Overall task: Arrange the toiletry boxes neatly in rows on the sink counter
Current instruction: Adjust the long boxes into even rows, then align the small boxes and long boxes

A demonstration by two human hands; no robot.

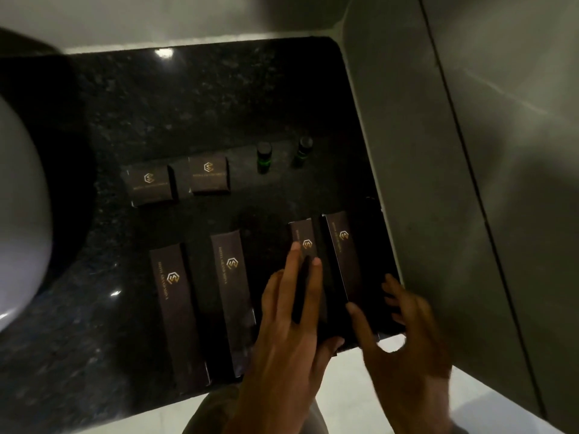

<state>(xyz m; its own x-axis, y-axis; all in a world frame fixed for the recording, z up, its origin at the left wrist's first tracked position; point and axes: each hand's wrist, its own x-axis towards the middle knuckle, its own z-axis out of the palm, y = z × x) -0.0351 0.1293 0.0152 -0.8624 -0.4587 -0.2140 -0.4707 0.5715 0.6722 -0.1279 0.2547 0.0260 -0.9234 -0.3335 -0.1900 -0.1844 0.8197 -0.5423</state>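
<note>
**Toiletry boxes: rows nearly set, right-hand pair left to tidy**

Toiletry boxes sit in two rows on the dark counter beside the basin. At the back you have two small boxes side by side, with two green-banded bottles to their right. In front, two long boxes lie parallel and spaced. Your left hand rests on the third long box, fingers flat, thumb tucked at its near end. Your right hand is spread open, thumb against the fourth box, gripping nothing. Those two boxes nearly touch, so evening their gap looks like what remains.
</note>
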